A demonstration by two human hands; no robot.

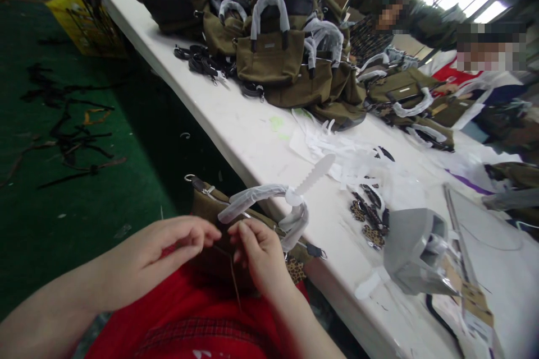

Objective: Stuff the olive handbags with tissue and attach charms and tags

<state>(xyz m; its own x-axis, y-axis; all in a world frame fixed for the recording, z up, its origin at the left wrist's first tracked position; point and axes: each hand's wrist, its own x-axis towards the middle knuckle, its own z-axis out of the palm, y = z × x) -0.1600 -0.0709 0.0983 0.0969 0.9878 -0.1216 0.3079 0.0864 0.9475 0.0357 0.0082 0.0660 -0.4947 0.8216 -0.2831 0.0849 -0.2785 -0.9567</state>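
An olive-brown handbag (205, 205) with a metal zipper rests against my lap at the table edge. Clear plastic film covers its handles (256, 196), and a white toothed strip (315, 175) stands up from them. My left hand (179, 244) is over the bag's near side, its fingers curled together at the tips. Just right of it, my right hand (259, 252) is closed in a pinch. What either hand's fingers hold, if anything, is too small to make out. A thin brown cord (236, 280) hangs below, between the hands. A leopard-print piece (296, 270) shows beside my right wrist.
Similar handbags (269, 59) are piled along the far part of the white table (236, 129). Black straps (202, 61), white paper strips (332, 148), leopard-print tags (366, 216) and a grey dispenser (415, 249) lie on it. Two people are across the table. A yellow crate (80, 22) stands on the floor.
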